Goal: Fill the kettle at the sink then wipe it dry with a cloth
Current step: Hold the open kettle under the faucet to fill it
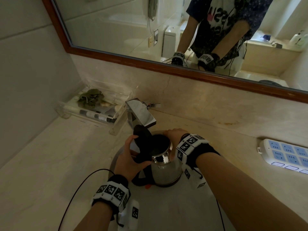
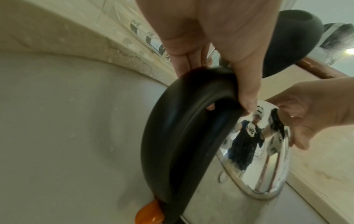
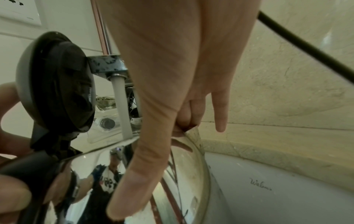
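The kettle (image 1: 165,165) was held in the sink (image 1: 166,205), under the tap (image 1: 141,114), with its lid (image 1: 142,139) tipped up. A stream of water (image 3: 122,109) was seen falling from the spout toward the open mouth, so the filling step was judged to be under way. The left hand (image 1: 130,162) was wrapped round the black handle (image 2: 182,128), thumb over the top. The right hand (image 1: 175,135) was laid against the steel body near the rim, thumb (image 3: 138,174) pressed to the wall and other fingers hooked at the rim; it was steadying rather than carrying.

For the fill to be done well, the mouth would best be kept centred under the stream, so that little is splashed on the outer wall and less wiping is left. The kettle would best be kept level as weight builds. The water level could not be read from these views; it should be watched from above and the tap shut before the rim is reached. No cloth was seen. A power strip (image 1: 286,155) lay on the counter (image 1: 50,155) to the right, and drips should be kept clear of it.
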